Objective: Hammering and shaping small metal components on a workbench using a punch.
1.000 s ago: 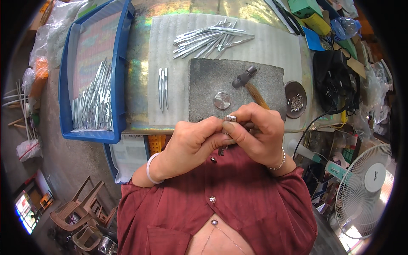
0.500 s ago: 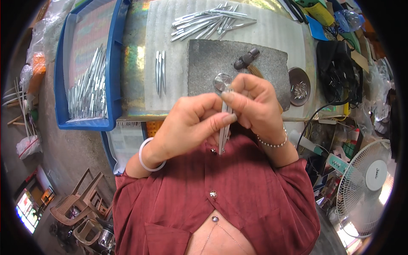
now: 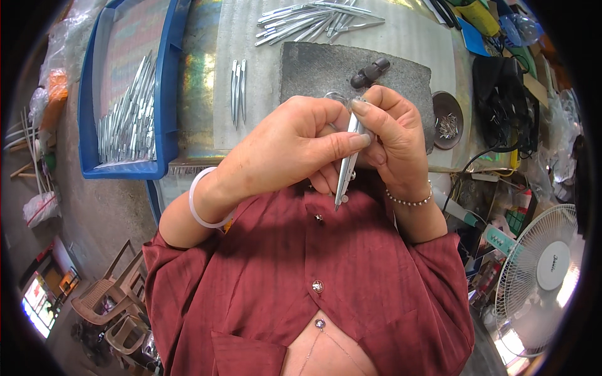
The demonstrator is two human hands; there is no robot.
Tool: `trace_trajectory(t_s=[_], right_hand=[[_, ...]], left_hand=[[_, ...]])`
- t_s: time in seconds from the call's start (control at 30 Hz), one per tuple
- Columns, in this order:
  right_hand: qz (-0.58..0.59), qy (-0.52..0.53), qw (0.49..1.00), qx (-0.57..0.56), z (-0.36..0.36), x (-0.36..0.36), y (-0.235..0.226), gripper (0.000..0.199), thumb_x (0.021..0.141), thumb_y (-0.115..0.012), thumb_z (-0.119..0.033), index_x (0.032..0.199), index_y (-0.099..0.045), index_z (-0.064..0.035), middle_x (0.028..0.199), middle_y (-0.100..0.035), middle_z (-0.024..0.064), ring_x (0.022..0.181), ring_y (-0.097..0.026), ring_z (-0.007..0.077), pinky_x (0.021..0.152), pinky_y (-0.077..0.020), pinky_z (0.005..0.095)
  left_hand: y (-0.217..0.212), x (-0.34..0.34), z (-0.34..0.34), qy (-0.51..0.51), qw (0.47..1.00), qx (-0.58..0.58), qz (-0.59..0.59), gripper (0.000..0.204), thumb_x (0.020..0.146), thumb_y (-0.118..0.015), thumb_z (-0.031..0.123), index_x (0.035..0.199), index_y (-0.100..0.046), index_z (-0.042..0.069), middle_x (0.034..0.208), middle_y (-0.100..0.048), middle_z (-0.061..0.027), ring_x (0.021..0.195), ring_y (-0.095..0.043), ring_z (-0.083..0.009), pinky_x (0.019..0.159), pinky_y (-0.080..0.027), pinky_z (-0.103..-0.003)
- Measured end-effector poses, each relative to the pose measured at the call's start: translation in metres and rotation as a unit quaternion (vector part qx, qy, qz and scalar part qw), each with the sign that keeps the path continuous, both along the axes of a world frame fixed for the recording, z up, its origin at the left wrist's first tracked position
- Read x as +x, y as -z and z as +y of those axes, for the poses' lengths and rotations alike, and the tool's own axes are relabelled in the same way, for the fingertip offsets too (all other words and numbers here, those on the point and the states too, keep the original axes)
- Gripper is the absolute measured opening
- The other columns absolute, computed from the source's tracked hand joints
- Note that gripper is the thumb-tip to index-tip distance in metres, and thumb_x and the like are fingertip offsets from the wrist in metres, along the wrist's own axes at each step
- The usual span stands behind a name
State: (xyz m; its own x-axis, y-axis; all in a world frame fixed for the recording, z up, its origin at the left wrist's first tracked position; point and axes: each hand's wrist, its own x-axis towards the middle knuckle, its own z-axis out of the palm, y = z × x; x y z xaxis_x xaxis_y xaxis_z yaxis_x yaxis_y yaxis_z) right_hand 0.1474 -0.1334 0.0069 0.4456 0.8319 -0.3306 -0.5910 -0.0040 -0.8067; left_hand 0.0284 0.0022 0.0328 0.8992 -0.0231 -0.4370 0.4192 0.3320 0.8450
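Both hands are raised close to my chest and hold one slim pair of metal tweezers [image 3: 345, 169], its tip pointing down toward my red shirt. My left hand [image 3: 295, 147] pinches the shaft between thumb and fingers. My right hand [image 3: 392, 138] grips the upper end with its fingertips. Behind the hands lies a dark grey stone slab [image 3: 320, 69] with a small hammer [image 3: 370, 72] on it. A pile of loose metal tweezers [image 3: 320, 19] lies beyond the slab, and three more [image 3: 237, 91] lie side by side to its left.
A blue tray [image 3: 166, 94] at the left holds several finished metal tweezers [image 3: 128, 122]. A small round dish [image 3: 447, 111] of tiny metal parts sits right of the slab. A white fan [image 3: 545, 276] stands at the lower right. Plastic chairs [image 3: 106, 307] are at the lower left.
Both hands have lifted the tweezers off the slab and nearer to the camera. The tweezers now hang tip down, and the hammer on the slab is uncovered.
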Motion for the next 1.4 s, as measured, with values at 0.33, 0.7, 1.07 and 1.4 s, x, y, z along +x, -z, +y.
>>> trace_trajectory(t_s=[0.33, 0.7, 1.07, 1.4], right_hand=[[0.014, 0.030, 0.999, 0.008, -0.005, 0.005, -0.001, 0.015, 0.089, -0.061, -0.012, 0.078, -0.055, -0.0031, 0.064, -0.054, 0.0012, 0.041, -0.040, 0.0018, 0.035, -0.0290, 0.0154], [-0.251, 0.063, 0.966, -0.010, -0.009, 0.102, -0.038, 0.016, 0.094, -0.053, -0.018, 0.087, -0.054, -0.0035, 0.071, -0.062, 0.0050, 0.046, -0.043, 0.0032, 0.042, -0.0333, 0.0164], [-0.797, 0.047, 0.560, -0.222, 0.012, 0.246, 0.061, 0.019, 0.084, -0.061, -0.015, 0.097, -0.059, -0.0016, 0.074, -0.058, 0.0054, 0.060, -0.055, 0.0075, 0.054, -0.0448, 0.0234], [-0.132, -0.116, 0.981, 0.080, -0.008, 0.015, -0.011, 0.023, 0.085, -0.061, 0.002, 0.107, -0.058, 0.0054, 0.088, -0.060, 0.0072, 0.067, -0.054, 0.0066, 0.059, -0.0442, 0.0183]], left_hand=[[-0.009, 0.016, 0.004, 0.033, 0.999, -0.014, 0.024, 0.023, 0.096, -0.052, 0.022, 0.091, -0.054, 0.000, 0.075, -0.065, -0.0084, 0.057, -0.065, -0.0125, 0.047, -0.051, -0.020], [-0.006, 0.002, 0.000, -0.172, 0.979, 0.037, -0.100, 0.013, 0.092, -0.057, 0.011, 0.091, -0.059, -0.001, 0.082, -0.064, -0.0070, 0.066, -0.061, -0.0086, 0.055, -0.049, -0.020], [0.025, -0.031, -0.004, -0.432, 0.851, -0.240, -0.176, 0.013, 0.092, -0.055, 0.005, 0.104, -0.054, 0.002, 0.093, -0.062, -0.0128, 0.080, -0.068, -0.0245, 0.065, -0.060, -0.030], [0.047, -0.024, -0.023, -0.327, 0.849, -0.400, -0.113, 0.005, 0.090, -0.058, 0.005, 0.093, -0.055, 0.003, 0.094, -0.065, -0.0150, 0.087, -0.067, -0.0232, 0.073, -0.059, -0.031]])
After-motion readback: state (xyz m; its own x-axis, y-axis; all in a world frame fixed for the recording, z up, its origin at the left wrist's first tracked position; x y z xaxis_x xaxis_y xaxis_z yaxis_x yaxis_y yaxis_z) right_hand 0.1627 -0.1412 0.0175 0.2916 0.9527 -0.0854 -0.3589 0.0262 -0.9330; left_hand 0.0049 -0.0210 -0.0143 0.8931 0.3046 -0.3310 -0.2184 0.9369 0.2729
